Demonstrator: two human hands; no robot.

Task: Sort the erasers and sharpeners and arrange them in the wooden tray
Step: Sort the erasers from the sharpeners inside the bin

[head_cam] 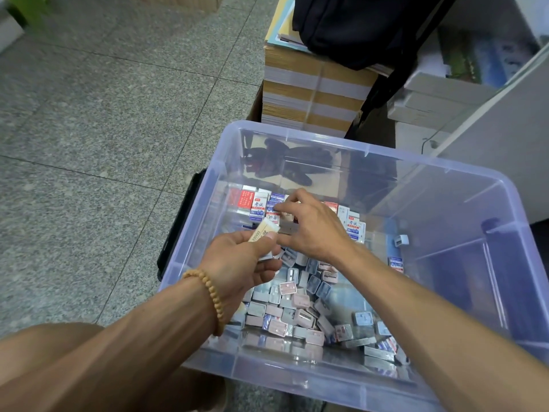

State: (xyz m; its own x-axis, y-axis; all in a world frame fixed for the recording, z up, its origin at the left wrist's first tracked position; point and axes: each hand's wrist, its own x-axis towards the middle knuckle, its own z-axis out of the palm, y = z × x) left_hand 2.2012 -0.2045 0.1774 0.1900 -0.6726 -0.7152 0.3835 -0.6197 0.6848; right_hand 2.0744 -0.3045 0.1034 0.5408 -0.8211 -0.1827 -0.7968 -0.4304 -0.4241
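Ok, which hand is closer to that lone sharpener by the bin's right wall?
Right. The right hand hovers over the eraser row, just left of the lone sharpener; the left hand, gripping an eraser, sits farther left.

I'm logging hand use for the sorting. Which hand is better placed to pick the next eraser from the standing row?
Probably the right hand: its fingers already reach the eraser row at the bin's far side, holding nothing visible. The left hand grips a cream eraser.

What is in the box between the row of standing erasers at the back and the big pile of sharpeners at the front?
The head view shows both hands there: the left hand holding a cream eraser, the right hand reaching beside it.
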